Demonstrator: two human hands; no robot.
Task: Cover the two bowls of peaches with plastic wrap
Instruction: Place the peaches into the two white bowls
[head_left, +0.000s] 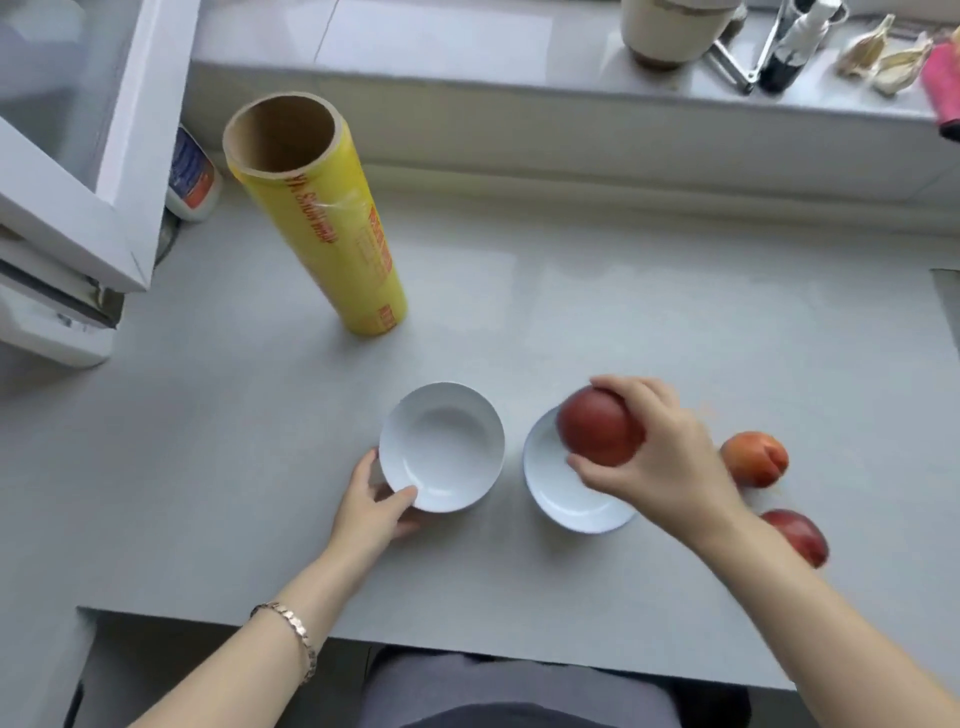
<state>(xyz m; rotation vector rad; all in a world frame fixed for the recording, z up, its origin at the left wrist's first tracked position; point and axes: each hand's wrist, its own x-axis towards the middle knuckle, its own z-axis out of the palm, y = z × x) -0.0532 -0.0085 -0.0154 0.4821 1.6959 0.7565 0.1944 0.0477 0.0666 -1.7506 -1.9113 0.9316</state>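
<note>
Two white bowls stand side by side on the grey counter. The left bowl (442, 446) holds nothing, and my left hand (371, 506) grips its near-left rim between thumb and fingers. Above the right bowl (566, 496) my right hand (654, 457) holds a dark red peach (600, 427). Two more peaches lie on the counter to the right: an orange one (756, 458) and a red one (797, 535). A tall yellow roll of plastic wrap (324, 218) stands upright at the back left.
A white window frame (78, 171) juts in at the left, with a small white bottle (192, 179) behind the roll. On the raised sill at the back are a jar (670, 31), a peeler (748, 57) and garlic cloves (883, 57). The counter's front edge (467, 647) is near my lap.
</note>
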